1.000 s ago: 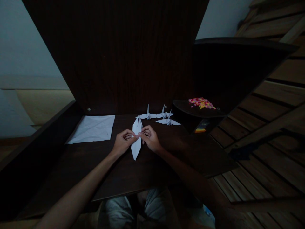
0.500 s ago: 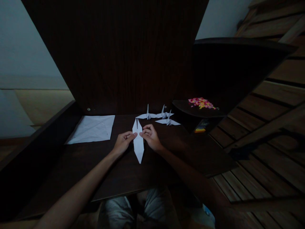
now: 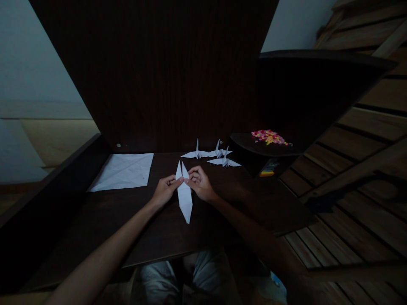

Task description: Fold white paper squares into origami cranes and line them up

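paper form [image 3: 185, 197], white, one; head view, sole view. folded long and narrow, split into two points at the far end, tapered at the near end; lies at mid-desk between the hands. whether it touches the desk [image 3: 152, 237], cannot tell.

left hand [image 3: 165, 188], one: grasping the paper form's left edge, thumb on top. right hand [image 3: 201, 184], one: grasping its right edge, thumb on top near the other; fingertips beneath partly hidden.

paper birds [image 3: 225, 162], white, three: grouped at the far side, right of centre, wings spread; judged complete.

paper sheet [image 3: 127, 171], white, creased, one: flat at far left, not folded up.

small bright pieces [image 3: 270, 137], many: on the corner shelf [image 3: 251, 146], far right.

condition of work: main body folds appear done; raised neck and spread wings, as on the birds, seem left to make.
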The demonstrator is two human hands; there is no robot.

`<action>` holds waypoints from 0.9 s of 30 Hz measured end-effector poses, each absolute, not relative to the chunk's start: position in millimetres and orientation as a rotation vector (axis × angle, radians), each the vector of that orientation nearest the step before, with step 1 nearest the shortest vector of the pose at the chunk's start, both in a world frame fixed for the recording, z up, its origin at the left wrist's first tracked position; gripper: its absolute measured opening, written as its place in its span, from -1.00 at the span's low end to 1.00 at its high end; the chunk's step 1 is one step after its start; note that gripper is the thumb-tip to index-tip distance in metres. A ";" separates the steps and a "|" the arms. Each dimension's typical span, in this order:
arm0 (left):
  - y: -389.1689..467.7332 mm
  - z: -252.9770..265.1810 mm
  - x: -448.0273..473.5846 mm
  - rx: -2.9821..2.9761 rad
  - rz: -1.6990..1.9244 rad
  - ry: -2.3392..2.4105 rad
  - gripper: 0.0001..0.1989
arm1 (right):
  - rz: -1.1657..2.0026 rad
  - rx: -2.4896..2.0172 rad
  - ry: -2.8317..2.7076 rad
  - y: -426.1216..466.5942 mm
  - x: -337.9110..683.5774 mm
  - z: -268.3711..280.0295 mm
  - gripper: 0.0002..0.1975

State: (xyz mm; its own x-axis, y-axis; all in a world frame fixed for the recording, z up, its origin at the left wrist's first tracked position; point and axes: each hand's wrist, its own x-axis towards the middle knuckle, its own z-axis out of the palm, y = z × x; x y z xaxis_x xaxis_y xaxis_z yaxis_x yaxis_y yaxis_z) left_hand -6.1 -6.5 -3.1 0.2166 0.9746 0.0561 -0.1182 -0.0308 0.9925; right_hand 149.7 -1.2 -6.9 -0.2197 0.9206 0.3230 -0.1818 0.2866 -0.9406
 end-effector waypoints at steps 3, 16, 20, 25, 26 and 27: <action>-7.4 -1.2 -7.1 1.245 1.127 0.911 -0.64 | 1.229 -0.749 -1.412 -1.5 150.2 -4.8 -0.65; -9.0 2.0 -9.2 1.301 0.969 0.897 -0.70 | 1.196 -0.767 -1.324 5.7 151.0 -11.2 -0.62; -8.8 0.4 -8.1 1.264 0.940 0.875 -0.66 | 1.177 -0.778 -1.340 4.0 151.8 -10.2 -0.62; -10.9 5.5 -8.3 1.315 0.918 0.855 -0.69 | 1.184 -0.807 -1.311 4.0 151.9 -8.3 -0.57; -11.4 6.6 -8.3 1.332 0.906 0.854 -0.70 | 1.183 -0.813 -1.308 4.1 152.1 -7.6 -0.57; -11.7 7.3 -8.4 1.344 0.896 0.855 -0.71 | 1.180 -0.817 -1.306 4.1 152.4 -6.8 -0.57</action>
State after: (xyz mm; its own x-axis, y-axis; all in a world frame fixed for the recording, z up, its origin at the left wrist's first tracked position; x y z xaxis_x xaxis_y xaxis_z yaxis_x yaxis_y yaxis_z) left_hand -8.4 -11.7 7.3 0.4239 0.9057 -0.0001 -0.0430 0.0202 0.9989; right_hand 152.4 4.1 -6.8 -0.1200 0.9529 0.2787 -0.1814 0.2550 -0.9498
